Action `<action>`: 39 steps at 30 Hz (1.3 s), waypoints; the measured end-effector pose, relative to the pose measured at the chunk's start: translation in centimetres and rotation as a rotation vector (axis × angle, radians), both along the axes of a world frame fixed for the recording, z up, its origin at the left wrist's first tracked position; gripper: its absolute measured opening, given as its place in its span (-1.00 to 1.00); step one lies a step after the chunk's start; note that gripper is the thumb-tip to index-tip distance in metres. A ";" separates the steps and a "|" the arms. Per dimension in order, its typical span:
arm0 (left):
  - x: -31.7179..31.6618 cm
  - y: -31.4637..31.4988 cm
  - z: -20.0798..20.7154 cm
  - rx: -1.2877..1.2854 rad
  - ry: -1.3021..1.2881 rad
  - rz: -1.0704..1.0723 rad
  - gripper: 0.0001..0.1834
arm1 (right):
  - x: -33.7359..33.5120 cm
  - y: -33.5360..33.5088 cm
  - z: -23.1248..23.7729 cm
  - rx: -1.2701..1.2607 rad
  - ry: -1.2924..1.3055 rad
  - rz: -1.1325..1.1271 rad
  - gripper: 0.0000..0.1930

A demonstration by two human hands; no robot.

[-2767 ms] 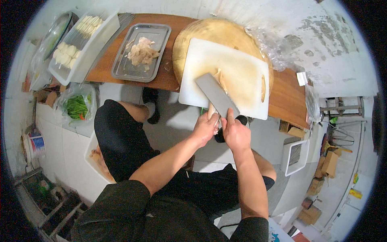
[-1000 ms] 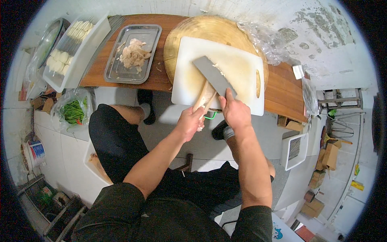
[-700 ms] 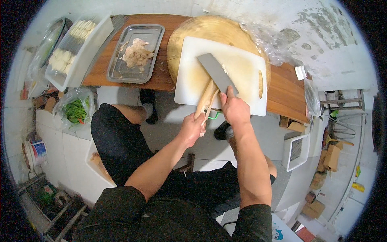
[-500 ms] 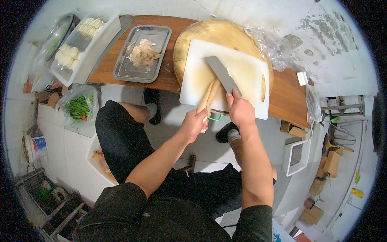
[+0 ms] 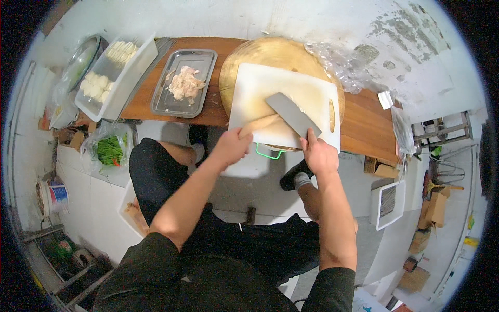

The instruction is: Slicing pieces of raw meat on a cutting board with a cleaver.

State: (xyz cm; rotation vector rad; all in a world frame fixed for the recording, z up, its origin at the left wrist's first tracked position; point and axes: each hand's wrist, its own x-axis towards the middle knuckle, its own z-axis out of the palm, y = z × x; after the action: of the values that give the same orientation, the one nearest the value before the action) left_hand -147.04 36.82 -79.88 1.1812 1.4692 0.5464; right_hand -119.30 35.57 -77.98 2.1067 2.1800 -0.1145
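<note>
L hand (image 5: pixel 232 147) is holding a pale meat strip (image 5: pixel 261 124) in a snug grip, far end lying on the white board (image 5: pixel 254 78) by the cleaver (image 5: pixel 292 113). R hand (image 5: pixel 319 156) is gripping the cleaver, index finger resting on blade. Tray (image 5: pixel 179 108) w/ meat pcs (image 5: pixel 185 83) is sitting L on the counter (image 5: pixel 368 125).

The cleaver (image 5: pixel 293 114) has a smooth metal blade with a dull, matt face. Beneath it, the cutting board (image 5: pixel 254 86) looks like matt plastic, lying on a chopping block (image 5: pixel 270 51) of bare wood. The surface (image 5: pixel 364 125) is smooth, grained wood with a faint sheen. Toward its left end, the rectangular tray (image 5: pixel 208 56) is glossy, metal or plastic unclear; at the back edge, crumpled film (image 5: pixel 338 65) is glossy clear plastic. The wall (image 5: pixel 400 31) is rough and flaking; the shorts (image 5: pixel 249 239) are matt cloth.
</note>
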 end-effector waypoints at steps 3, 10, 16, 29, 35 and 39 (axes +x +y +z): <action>-1.8 3.6 0.7 0.108 0.183 -0.215 -0.55 | 1.9 -1.2 -0.7 0.107 -0.062 0.028 -0.52; -3.2 12.3 8.2 0.207 0.531 -0.605 -0.50 | 4.0 -3.7 -0.6 0.148 -0.032 0.100 -0.54; 2.8 19.9 6.8 0.384 0.837 -1.085 -0.66 | 5.9 -4.4 -0.3 0.180 -0.022 0.017 -0.51; 5.3 16.5 -2.5 1.242 0.956 -0.971 -0.85 | 6.4 -4.0 -0.1 0.173 0.004 0.100 -0.55; 2.8 11.6 -4.0 1.495 0.554 -0.735 -0.79 | 6.1 -4.0 -0.1 0.154 0.014 0.072 -0.55; 2.6 11.5 -3.8 1.288 0.529 -0.835 -0.81 | 5.7 -4.3 0.4 0.146 0.019 0.055 -0.55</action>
State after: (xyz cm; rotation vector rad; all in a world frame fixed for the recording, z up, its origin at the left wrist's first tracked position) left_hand -144.43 48.36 -83.68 2.9250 0.7375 0.5892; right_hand -113.55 31.29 -77.61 2.1243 2.3221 0.0307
